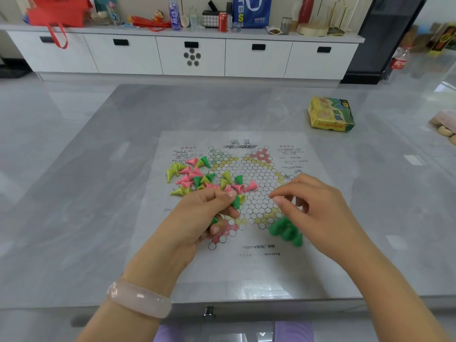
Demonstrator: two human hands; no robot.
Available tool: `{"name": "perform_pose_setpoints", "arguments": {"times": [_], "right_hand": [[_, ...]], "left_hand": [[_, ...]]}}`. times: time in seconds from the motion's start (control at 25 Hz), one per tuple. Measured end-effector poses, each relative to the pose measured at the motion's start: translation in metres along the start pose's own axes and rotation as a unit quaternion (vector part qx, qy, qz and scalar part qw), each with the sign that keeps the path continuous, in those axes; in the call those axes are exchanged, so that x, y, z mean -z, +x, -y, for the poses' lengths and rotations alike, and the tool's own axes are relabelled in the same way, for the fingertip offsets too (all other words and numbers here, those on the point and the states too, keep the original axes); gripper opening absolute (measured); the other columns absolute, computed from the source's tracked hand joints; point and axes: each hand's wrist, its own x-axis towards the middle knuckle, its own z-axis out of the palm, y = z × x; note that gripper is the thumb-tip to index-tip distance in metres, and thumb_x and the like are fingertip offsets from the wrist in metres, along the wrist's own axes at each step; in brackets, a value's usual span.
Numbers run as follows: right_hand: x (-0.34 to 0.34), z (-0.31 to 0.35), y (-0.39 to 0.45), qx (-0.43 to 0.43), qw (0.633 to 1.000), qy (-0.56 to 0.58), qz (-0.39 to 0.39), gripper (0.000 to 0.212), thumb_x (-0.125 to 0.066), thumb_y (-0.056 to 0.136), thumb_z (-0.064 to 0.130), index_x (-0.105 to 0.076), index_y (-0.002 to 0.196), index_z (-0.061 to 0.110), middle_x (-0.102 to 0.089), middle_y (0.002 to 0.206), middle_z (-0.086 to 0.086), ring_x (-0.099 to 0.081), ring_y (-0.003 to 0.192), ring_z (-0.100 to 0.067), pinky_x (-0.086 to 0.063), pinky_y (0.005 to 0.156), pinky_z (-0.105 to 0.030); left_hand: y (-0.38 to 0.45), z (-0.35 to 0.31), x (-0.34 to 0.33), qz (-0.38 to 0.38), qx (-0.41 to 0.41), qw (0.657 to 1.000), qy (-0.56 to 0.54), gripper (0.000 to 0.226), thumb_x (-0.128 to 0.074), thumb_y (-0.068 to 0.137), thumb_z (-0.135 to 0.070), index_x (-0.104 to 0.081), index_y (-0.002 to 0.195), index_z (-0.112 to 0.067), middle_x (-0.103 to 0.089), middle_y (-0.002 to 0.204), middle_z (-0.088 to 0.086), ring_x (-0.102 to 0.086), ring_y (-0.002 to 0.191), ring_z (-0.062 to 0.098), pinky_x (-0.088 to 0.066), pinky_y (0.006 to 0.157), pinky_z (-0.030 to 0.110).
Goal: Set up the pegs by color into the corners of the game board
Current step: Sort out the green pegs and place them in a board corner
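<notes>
Pegs [197,177] lie heaped beside a yellow box [331,114].

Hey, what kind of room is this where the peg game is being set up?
Probably a home living room: a long white drawer cabinet cluttered with bottles and a soda can, and a grey table holding the game board.

Pink, lime-yellow and dark green plastic cone pegs [197,176] lie on a white paper game board [246,262] printed with black-outlined circles, its corners tinted pink, green and yellow.
</notes>
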Motion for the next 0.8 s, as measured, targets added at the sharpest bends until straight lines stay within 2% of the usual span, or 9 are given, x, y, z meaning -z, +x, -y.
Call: {"name": "perform_pose_setpoints", "arguments": {"times": [0.12,0.24,0.4,0.52,0.64,0.68,0.8], "right_hand": [[-0.008,0.012,0.000,0.054,0.997,0.057,0.028,0.016,-0.061,0.077,0.034,-0.071,0.087,0.026,-0.054,0.072,0.021,-0.050,0.071,0.004,-0.038,0.068,-0.008],[-0.013,0.014,0.001,0.077,0.994,0.067,0.033,0.017,-0.062,0.074,0.034,-0.072,0.084,0.025,-0.057,0.072,0.021,-0.050,0.070,0.005,-0.040,0.066,-0.009],[-0.013,0.014,0.002,0.078,0.995,0.058,0.028,0.014,-0.062,0.074,0.033,-0.072,0.081,0.026,-0.062,0.072,0.016,-0.051,0.069,0.001,-0.041,0.066,-0.010],[-0.013,0.015,0.002,0.086,0.995,0.052,0.019,0.012,-0.062,0.075,0.029,-0.072,0.079,0.025,-0.059,0.069,0.019,-0.051,0.068,0.003,-0.041,0.065,-0.010],[-0.006,0.015,0.003,0.042,0.996,0.076,-0.032,0.006,-0.065,0.079,0.025,-0.070,0.077,0.028,-0.059,0.071,0.020,-0.054,0.071,-0.002,-0.044,0.065,-0.011],[-0.002,0.013,0.004,0.016,0.995,0.084,-0.056,0.010,-0.066,0.080,0.022,-0.067,0.076,0.031,-0.061,0.073,0.018,-0.055,0.073,-0.003,-0.045,0.066,-0.009],[0.008,0.000,0.006,-0.071,0.983,0.100,-0.134,0.017,-0.063,0.081,0.017,-0.064,0.074,0.033,-0.063,0.075,0.015,-0.056,0.073,0.000,-0.043,0.064,-0.004]], "left_hand": [[0.000,0.003,-0.007,0.037,0.007,0.999,0.009,0.023,-0.052,0.090,-0.025,-0.054,0.071,-0.012,-0.063,0.053,-0.003,-0.031,0.031,0.006,-0.021,0.036,0.015],[-0.001,0.004,-0.010,0.047,0.013,0.999,0.021,0.027,-0.049,0.092,-0.026,-0.054,0.068,-0.014,-0.062,0.052,-0.003,-0.031,0.032,0.006,-0.019,0.039,0.017],[-0.002,0.003,-0.013,0.052,0.022,0.998,0.014,0.026,-0.050,0.091,-0.024,-0.055,0.068,-0.014,-0.061,0.054,-0.001,-0.032,0.033,0.007,-0.022,0.034,0.014],[-0.001,0.004,-0.014,0.047,0.036,0.998,-0.008,0.024,-0.049,0.092,-0.025,-0.056,0.072,-0.012,-0.060,0.054,0.001,-0.037,0.035,0.008,-0.028,0.036,0.014],[0.001,0.002,-0.011,0.032,0.080,0.988,-0.130,0.023,-0.048,0.093,-0.020,-0.058,0.076,-0.006,-0.059,0.057,0.006,-0.048,0.042,0.012,-0.041,0.037,0.018],[0.002,0.000,-0.009,0.030,0.090,0.980,-0.176,0.022,-0.049,0.092,-0.017,-0.058,0.077,-0.004,-0.059,0.058,0.008,-0.050,0.043,0.013,-0.044,0.037,0.017],[0.005,-0.003,0.002,0.005,0.074,0.969,-0.237,0.014,-0.051,0.089,-0.007,-0.059,0.078,-0.003,-0.058,0.062,0.008,-0.054,0.044,0.012,-0.049,0.040,0.017]]}}
